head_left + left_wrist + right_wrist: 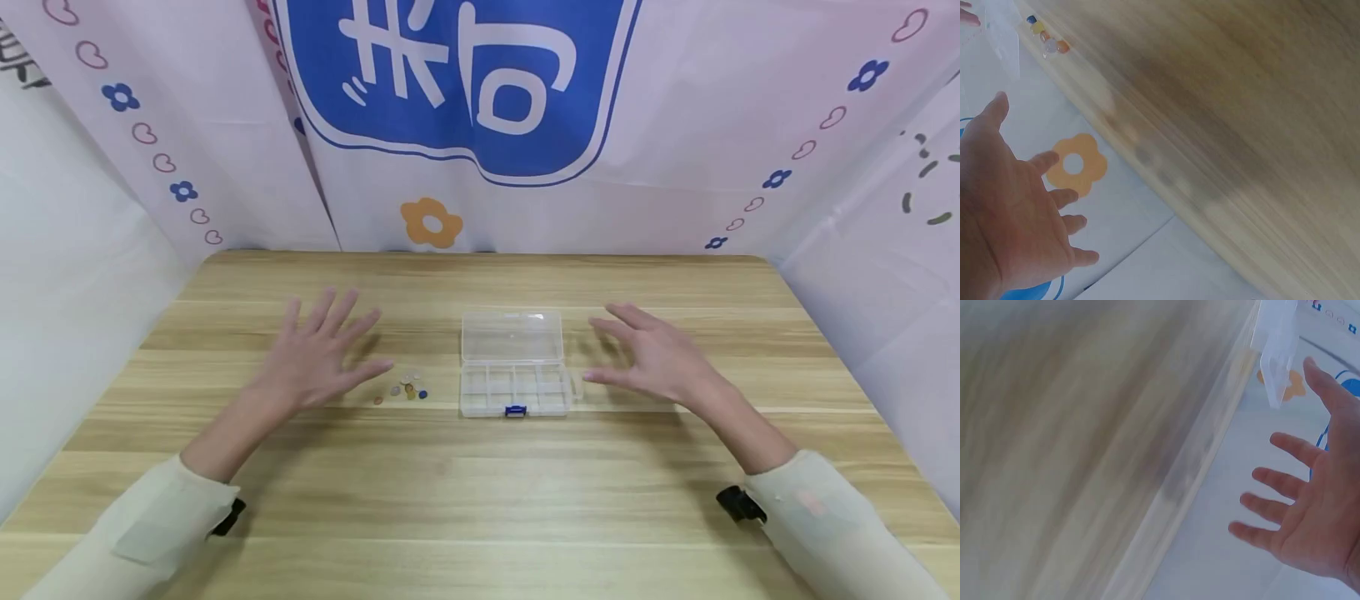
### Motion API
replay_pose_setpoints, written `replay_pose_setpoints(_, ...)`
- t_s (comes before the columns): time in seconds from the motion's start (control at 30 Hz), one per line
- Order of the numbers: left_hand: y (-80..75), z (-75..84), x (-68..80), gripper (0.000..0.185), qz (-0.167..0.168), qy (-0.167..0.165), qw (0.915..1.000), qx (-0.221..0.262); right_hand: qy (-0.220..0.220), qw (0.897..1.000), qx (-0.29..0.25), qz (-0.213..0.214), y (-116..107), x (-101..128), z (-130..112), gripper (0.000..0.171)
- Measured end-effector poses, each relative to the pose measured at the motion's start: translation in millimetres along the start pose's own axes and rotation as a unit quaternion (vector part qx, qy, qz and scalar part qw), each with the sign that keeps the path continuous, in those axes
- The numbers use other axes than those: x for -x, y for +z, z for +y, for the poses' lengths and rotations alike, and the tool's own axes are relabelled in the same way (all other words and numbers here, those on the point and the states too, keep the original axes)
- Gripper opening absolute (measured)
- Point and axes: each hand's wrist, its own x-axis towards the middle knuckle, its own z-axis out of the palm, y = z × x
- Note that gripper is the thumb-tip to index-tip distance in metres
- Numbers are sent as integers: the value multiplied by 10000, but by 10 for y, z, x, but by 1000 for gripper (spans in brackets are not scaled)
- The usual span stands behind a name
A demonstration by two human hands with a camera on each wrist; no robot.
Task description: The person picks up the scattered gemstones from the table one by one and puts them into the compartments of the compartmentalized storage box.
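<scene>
A clear plastic compartment box (480, 412) lies on the table with its lid (512, 337) laid back and a small blue latch (515, 411) at the front. To its left is a loose cluster of small colored beads (409, 388), among them blue, yellow, orange and clear ones. My left hand (311, 358) hovers over the table beside the beads, fingers spread, holding nothing. On the box's other side my right hand (660, 354) is held up, its thumb pointing toward the box's side loop (577, 385). The right wrist view shows those fingers apart with nothing between them.
The wooden table (450, 508) ends at a white cloth backdrop (675, 167) bearing a blue sign and an orange flower (432, 222). White cloth walls stand left and right. Each sleeve carries a black wrist camera, the left one (228, 517) and the right one (741, 504).
</scene>
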Motion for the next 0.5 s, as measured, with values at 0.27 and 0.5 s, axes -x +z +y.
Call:
replay_pose_setpoints(0.27,23,67,-18,82,-67,224,9996,138,-495,9977,-468,69,85,-63,-140,76)
replay_pose_setpoints(0.5,22,125,-27,76,-138,428,9988,185,-812,9916,-1001,-91,136,-124,-232,68)
